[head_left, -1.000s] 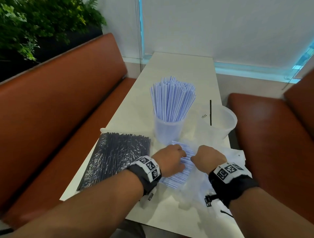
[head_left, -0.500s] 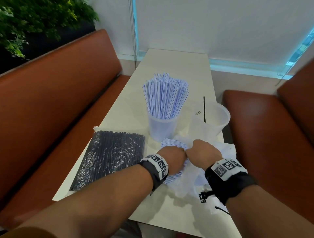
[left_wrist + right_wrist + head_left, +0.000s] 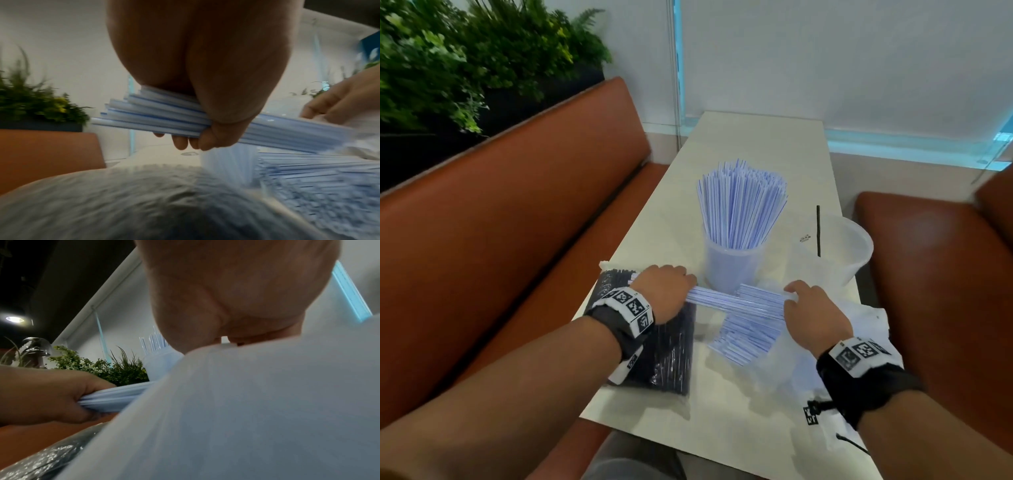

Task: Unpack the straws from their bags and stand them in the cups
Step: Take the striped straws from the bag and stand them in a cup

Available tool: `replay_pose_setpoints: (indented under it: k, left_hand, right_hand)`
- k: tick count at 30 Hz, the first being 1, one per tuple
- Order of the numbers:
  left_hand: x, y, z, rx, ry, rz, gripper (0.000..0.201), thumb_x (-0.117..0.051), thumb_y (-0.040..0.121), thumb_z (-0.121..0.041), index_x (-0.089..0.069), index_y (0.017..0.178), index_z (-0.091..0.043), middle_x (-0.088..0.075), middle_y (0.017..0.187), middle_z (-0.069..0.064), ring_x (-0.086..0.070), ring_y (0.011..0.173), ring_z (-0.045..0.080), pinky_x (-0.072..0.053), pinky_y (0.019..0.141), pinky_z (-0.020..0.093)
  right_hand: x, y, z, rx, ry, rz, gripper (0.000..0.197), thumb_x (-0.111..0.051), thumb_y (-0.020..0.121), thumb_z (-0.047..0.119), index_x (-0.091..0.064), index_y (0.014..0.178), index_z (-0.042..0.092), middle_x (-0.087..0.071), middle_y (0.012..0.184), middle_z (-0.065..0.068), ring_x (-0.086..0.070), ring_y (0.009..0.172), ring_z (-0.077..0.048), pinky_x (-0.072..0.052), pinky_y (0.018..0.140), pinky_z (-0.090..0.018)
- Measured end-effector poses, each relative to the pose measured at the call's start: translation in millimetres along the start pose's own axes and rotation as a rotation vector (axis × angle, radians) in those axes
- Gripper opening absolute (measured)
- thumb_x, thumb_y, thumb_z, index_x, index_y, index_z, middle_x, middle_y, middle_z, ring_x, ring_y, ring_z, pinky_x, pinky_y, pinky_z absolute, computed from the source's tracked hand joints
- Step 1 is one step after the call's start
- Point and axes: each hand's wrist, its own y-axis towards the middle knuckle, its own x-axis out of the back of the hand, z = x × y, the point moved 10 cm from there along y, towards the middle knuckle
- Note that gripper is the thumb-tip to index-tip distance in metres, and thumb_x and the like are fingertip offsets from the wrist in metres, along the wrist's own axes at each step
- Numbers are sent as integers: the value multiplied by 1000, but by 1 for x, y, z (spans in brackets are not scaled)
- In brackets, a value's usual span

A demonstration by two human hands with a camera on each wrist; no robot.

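My left hand (image 3: 664, 291) grips a bundle of blue-striped straws (image 3: 736, 301) lying level, fingers curled under it (image 3: 180, 141), above the sealed bag of black straws (image 3: 654, 349). My right hand (image 3: 811, 308) holds the clear bag (image 3: 859, 329) at the bundle's right end; its fingertips are hidden in the right wrist view. More striped straws (image 3: 746, 339) lie loose in that bag's mouth. Behind stands a clear cup (image 3: 732, 267) packed with striped straws (image 3: 739, 205). To the right, a second cup (image 3: 849, 246) holds one black straw (image 3: 818, 229).
The pale table (image 3: 756, 144) runs away from me between two brown benches (image 3: 517, 222), (image 3: 928, 257). Plants (image 3: 465, 51) stand behind the left bench. The table's near edge (image 3: 654, 435) is close to the black straws' bag.
My left hand has drawn a bundle of striped straws leftwards out of the clear bag, ending over the black straws' bag. My right hand stayed on the bag, and the hands are now apart.
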Motion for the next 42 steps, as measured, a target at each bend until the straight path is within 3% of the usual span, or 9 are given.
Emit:
replay_pose_setpoints:
  k: [5,10,12,16,20,24,30,35,42]
  left_hand:
    - [-5,-13,40,117,-86,-51,23,-52,90,-20,-48,112,-25,-55,95,-4,-56,81,21,-38,68,33]
    - [7,-8,15,33,-170,-179,22,-56,90,-22,-52,111,-21,-59,93,1,-59,81,26,-44,65,36]
    - [14,-3,-3,-9,-201,-207,23,-59,89,-21,-53,111,-20,-60,92,3,-58,78,27,-48,66,39]
    - [30,5,-19,-8,-255,-256,23,-58,89,-25,-52,111,-20,-59,90,2,-58,77,26,-44,62,35]
    - [49,16,-56,-67,-252,-309,23,-62,86,-28,-54,106,-21,-57,83,-1,-57,70,25,-31,57,31]
    - [63,26,-61,-36,-353,-315,15,-60,89,-29,-56,103,-22,-51,80,-6,-59,74,22,-33,57,29]
    - [127,12,-7,138,-1425,-609,5,-71,85,-29,-66,86,-29,-67,75,-3,-66,72,21,-56,72,35]
    - [155,11,7,-7,-2288,-850,20,-66,89,-1,-65,83,-20,-61,74,5,-60,67,23,-54,71,35]
    - [122,21,-26,87,-2407,-710,18,-63,91,2,-61,83,-15,-58,72,6,-59,68,22,-55,72,34]
  right_hand:
    - [20,-2,3,-11,153,-203,44,-28,106,40,-53,135,19,-55,128,-11,-52,113,-34,-46,93,-47]
    - [38,-8,24,102,1030,-339,44,-34,106,47,-60,127,18,-64,124,1,-57,120,-19,-40,108,-37]
    - [29,-5,42,135,1027,-201,38,-40,107,40,-71,105,18,-73,105,2,-66,104,-17,-48,99,-38]
    - [51,-8,24,94,1132,-428,25,-47,105,25,-67,92,17,-72,95,-3,-67,97,-22,-51,96,-43]
    - [36,-4,43,92,1043,-229,39,-50,100,22,-76,72,14,-76,80,4,-68,95,-11,-47,79,-27]
    - [48,-5,26,30,1209,-326,36,-51,104,31,-76,83,15,-74,84,-1,-69,79,-1,-51,69,-18]
    - [16,-4,14,-175,1654,-170,51,-46,102,54,-72,99,10,-78,92,-4,-74,97,-22,-56,85,-36]
    - [2,-8,21,-261,1853,-92,59,-44,101,59,-65,117,7,-70,113,-13,-69,108,-28,-55,91,-40]
    - [5,-11,47,-212,1903,15,55,-42,106,45,-58,129,-2,-65,127,-24,-65,117,-35,-52,102,-48]
